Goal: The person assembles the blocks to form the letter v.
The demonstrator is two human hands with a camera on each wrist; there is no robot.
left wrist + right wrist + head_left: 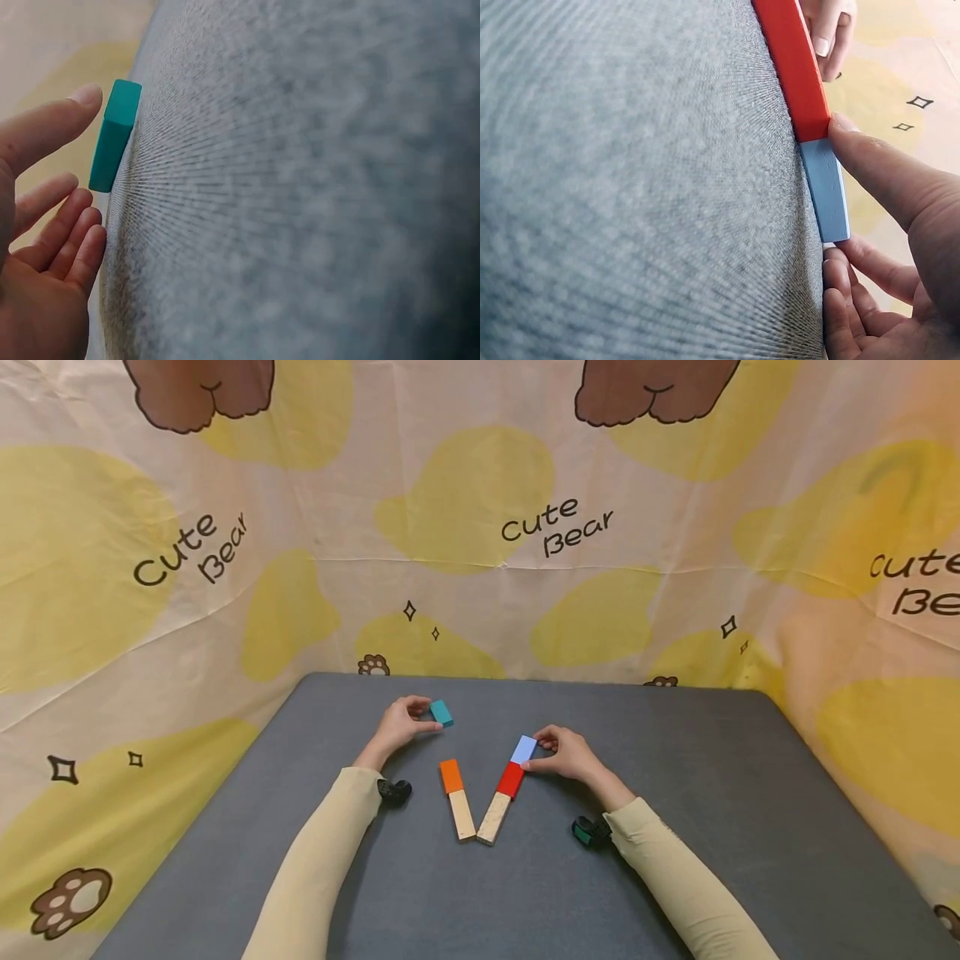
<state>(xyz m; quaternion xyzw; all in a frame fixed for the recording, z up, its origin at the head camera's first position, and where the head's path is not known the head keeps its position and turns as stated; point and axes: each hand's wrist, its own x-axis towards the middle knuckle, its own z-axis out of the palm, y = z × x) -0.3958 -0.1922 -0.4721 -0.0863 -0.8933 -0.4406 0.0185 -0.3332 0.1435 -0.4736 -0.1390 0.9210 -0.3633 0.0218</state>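
On the grey table, my left hand (400, 724) is beside a teal block (442, 713), with thumb and fingertips spread along its near side. In the left wrist view the thumb (56, 124) is close to the block's upper part and the other fingers lie near its lower end. My right hand (568, 753) holds a light blue block (524, 749), thumb at its seam with a red block (511, 780) and index fingertip at its far end. The red block meets a plain wooden block (493, 818), making a slanted row.
Left of that row, an orange block (451, 776) lies end to end with another wooden block (462, 815). The two rows form a V, their near ends close together. A printed cloth (465, 527) hangs behind the table (675, 877).
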